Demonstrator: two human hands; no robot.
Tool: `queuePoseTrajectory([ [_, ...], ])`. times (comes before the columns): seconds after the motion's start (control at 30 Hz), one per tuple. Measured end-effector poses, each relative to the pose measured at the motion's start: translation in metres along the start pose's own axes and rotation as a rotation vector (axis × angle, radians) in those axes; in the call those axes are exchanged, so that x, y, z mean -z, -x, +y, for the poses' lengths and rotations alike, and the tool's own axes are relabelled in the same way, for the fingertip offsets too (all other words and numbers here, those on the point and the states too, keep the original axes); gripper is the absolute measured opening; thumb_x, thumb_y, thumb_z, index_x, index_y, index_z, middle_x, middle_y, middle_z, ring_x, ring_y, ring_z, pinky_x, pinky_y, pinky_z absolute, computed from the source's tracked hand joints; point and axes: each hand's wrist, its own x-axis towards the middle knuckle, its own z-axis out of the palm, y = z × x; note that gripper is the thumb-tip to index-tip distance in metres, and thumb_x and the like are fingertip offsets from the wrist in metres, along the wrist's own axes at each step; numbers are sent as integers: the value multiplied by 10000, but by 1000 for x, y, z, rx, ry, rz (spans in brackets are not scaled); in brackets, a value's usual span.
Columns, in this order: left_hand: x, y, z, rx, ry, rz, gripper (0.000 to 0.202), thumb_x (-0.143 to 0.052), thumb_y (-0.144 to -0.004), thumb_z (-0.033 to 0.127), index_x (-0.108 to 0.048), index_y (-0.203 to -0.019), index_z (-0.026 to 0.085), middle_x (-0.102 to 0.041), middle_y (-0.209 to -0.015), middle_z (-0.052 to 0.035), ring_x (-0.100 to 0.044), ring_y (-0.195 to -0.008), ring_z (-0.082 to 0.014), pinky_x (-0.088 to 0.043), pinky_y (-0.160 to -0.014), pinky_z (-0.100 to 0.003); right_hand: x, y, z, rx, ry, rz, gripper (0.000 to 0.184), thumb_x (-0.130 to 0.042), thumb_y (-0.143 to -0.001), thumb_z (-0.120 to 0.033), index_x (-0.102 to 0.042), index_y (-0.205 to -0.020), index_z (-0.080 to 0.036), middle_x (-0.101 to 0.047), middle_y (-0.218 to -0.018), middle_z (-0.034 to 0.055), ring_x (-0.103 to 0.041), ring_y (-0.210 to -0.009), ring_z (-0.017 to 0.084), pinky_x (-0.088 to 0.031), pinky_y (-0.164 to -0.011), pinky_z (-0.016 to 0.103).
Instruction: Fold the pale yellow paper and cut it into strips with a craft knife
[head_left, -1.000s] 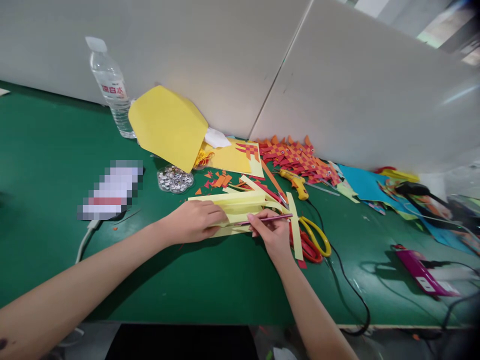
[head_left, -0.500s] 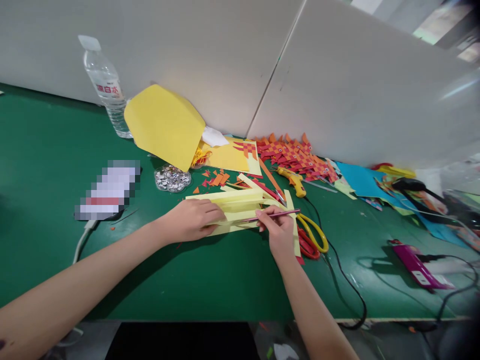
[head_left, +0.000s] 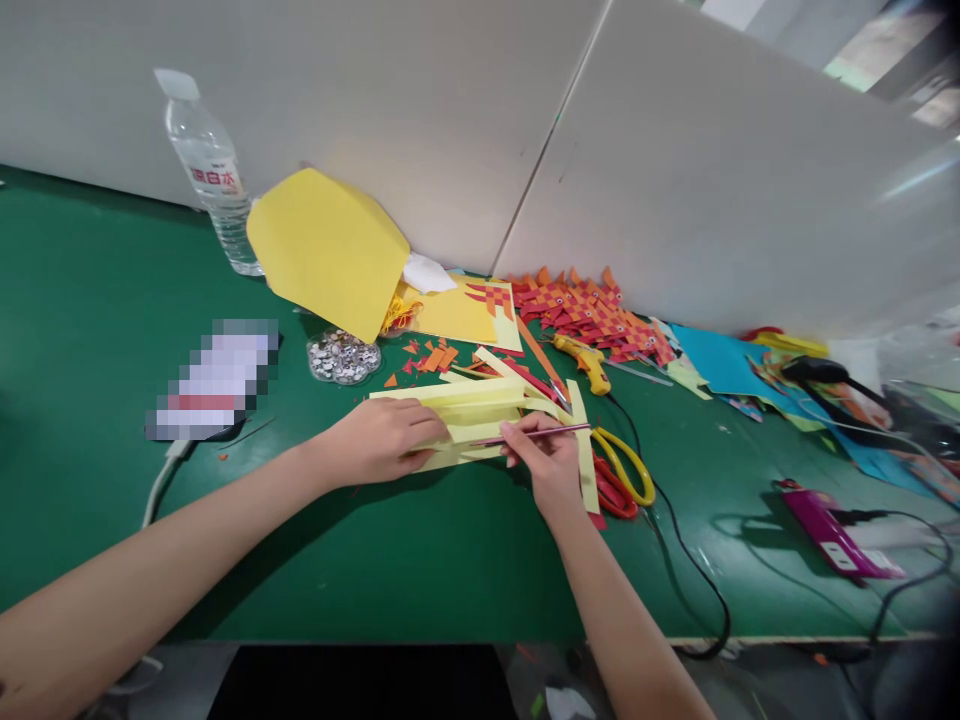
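My left hand [head_left: 382, 440] lies with bent fingers on a pale yellow sheet of paper [head_left: 469, 408] on the green table [head_left: 112, 300], pressing it down. My right hand [head_left: 544, 462] pinches a thin pink pencil [head_left: 551, 431] and its tip rests on the same sheet, just right of my left fingers. Loose pale yellow strips [head_left: 581, 440] lie under and beside my right hand. Yellow-handled scissors [head_left: 622, 463] and red ones [head_left: 609, 492] lie just to the right of it.
A water bottle [head_left: 208, 175], a curled yellow sheet [head_left: 330, 245], a dish of googly eyes [head_left: 343, 356], orange scraps, woven red-orange paper fish [head_left: 592, 310], a yellow glue gun [head_left: 589, 362] and a pink device [head_left: 832, 530] with cables surround the work. White panels stand behind.
My right hand slid the pencil right along the sheet, then back left. My left hand stayed pressed on the paper.
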Motion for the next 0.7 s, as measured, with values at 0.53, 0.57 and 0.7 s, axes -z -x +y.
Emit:
queuePoseTrajectory([
  [0.53,0,1,0,-10,9,15,201,-457,-870,203,-585,-1025,202,-665,-970,-51,-615,-909,-165,-457,-775,-256,-1,0,4,20,36,-52,243,-709,-714,-350,-580,-596,-181,-557,-495,-25,-488,-415,103,-379,-416,235],
  [0.57,0,0,0,-8,8,12,203,-458,-868,199,-585,-1026,202,-666,-973,-51,-614,-911,-165,-457,-776,-256,0,0,4,16,34,-43,242,-709,-713,-350,-580,-597,-181,-557,-495,-25,-489,-415,103,-381,-417,235],
  [0.7,-1,0,0,-6,6,12,208,-468,-864,202,-587,-1036,204,-664,-986,-47,-614,-913,-163,-458,-784,-259,2,-2,3,7,48,14,250,-714,-694,-360,-574,-579,-186,-545,-481,-29,-472,-407,102,-372,-408,237],
])
